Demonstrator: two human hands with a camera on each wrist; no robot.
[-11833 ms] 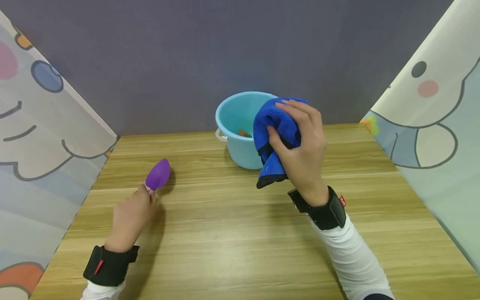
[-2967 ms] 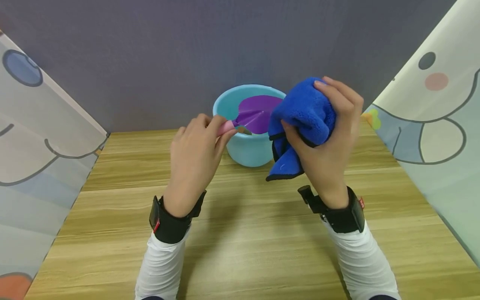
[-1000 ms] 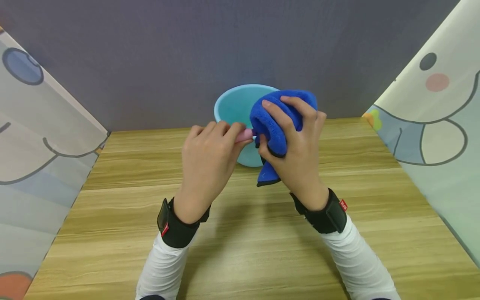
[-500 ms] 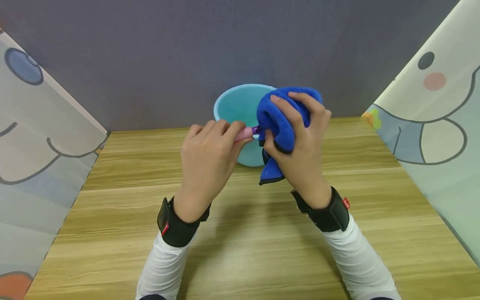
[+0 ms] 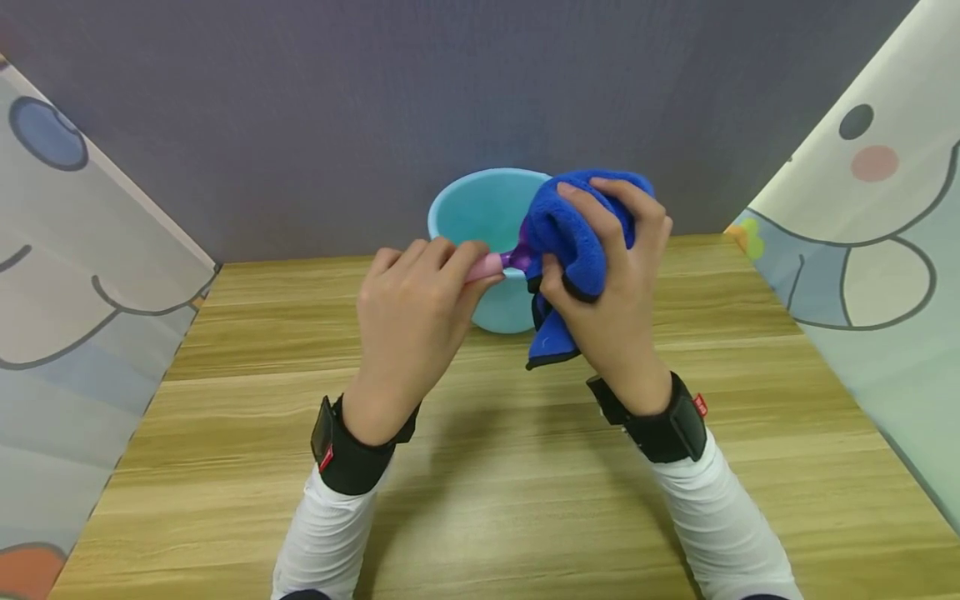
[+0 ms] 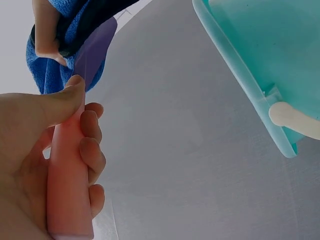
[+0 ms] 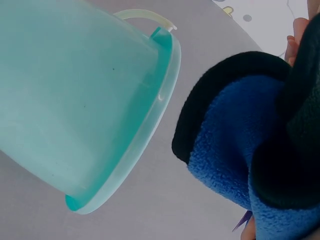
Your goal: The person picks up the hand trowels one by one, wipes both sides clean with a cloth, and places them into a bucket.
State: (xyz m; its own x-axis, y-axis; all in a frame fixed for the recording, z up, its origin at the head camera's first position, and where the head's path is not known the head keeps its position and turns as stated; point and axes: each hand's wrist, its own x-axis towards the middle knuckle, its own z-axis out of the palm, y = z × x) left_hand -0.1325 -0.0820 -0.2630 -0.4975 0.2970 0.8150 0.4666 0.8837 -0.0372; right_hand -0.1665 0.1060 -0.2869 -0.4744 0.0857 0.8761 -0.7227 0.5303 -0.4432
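Note:
My left hand (image 5: 412, 321) grips the pink handle of a toy shovel (image 6: 70, 170), fingers curled round it in the left wrist view. The shovel's purple blade (image 6: 97, 47) points toward the cloth and is partly covered by it. My right hand (image 5: 618, 279) holds a bunched blue cloth (image 5: 573, 233) with black edging against the blade. In the right wrist view the cloth (image 7: 235, 135) hides most of the blade. Both hands are above and in front of a light blue bucket (image 5: 472, 204), which stands behind them on the table.
The bucket's white handle (image 6: 295, 119) shows at its rim in the left wrist view. Under the arms lies a wood-grain table (image 5: 480, 500). A dark grey panel (image 5: 337, 125) rises at the back, with cartoon-printed sheets (image 5: 847, 208) at the sides.
The left hand has brought the shovel from the table's left to the cloth in the right hand. Over the last second the cloth has slid right along the blade, uncovering its base.

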